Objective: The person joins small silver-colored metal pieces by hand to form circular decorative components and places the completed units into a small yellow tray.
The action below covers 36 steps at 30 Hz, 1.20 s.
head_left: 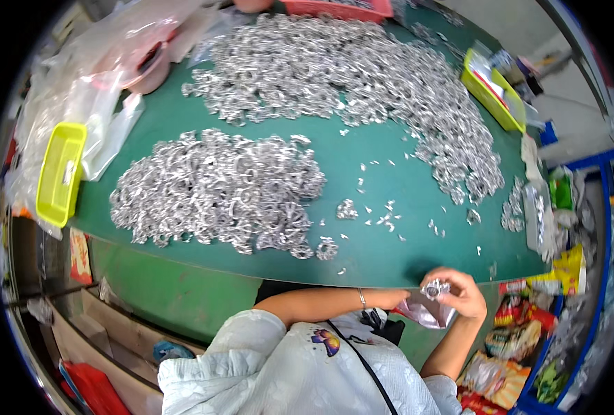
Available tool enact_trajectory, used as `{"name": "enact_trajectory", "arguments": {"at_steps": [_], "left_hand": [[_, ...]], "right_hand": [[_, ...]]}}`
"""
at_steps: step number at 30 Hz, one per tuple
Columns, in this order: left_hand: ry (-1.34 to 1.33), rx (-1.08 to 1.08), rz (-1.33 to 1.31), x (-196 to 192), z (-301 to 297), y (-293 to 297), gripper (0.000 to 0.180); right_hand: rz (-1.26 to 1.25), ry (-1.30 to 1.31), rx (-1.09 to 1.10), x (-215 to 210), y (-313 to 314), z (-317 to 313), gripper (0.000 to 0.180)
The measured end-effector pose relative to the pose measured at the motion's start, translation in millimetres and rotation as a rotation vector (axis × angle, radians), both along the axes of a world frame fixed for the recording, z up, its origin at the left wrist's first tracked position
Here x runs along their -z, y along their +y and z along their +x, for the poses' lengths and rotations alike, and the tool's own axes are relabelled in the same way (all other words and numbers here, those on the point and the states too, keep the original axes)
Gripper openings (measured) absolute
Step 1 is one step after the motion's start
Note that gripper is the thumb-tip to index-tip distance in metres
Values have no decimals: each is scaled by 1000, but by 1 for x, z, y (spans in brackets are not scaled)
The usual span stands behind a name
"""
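In my right hand (467, 296), just past the table's front edge, a small silvery metal ring-shaped piece (435, 289) is pinched between thumb and fingers. My left hand (390, 299) reaches across my body to a pinkish, shiny-lined bag (428, 315) below the right hand; its fingers are hidden at the bag. A bracelet circles the left wrist. On the green table (383, 256) lies a heap of similar metal pieces (224, 194) at the left. Single pieces (327, 248) and small silvery scraps (390, 218) lie between that heap and my right hand.
A larger heap of metal pieces (348, 62) curves along the back and right. Yellow-green baskets stand at the left edge (61, 176) and back right (493, 90). Clear plastic sheeting (78, 76) and a pink bowl (148, 72) are at far left. Snack packets (514, 339) fill a blue-framed rack (601, 242).
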<state>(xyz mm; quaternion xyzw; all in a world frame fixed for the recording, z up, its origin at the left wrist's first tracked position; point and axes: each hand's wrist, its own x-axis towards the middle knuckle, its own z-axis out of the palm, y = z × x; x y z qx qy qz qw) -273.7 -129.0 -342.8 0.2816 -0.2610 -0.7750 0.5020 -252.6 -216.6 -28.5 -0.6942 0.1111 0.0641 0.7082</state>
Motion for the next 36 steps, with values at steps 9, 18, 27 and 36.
{"name": "enact_trajectory", "arguments": {"at_steps": [9,18,27,36], "left_hand": [[-1177,118,-523,-90,64,23,22],[-574,148,-478,-92,75,18,31],[-576,-59,-380,-32,44,-6,32],[-644,-112,-363,-19,45,7,33]], "right_hand": [[-1021,698,354,83,29,-103,36],[-529,48,107,-20,70,60,24],[-1088,-381,190,32,85,156,42],[-713,-237,-17,28,119,133,39]]}}
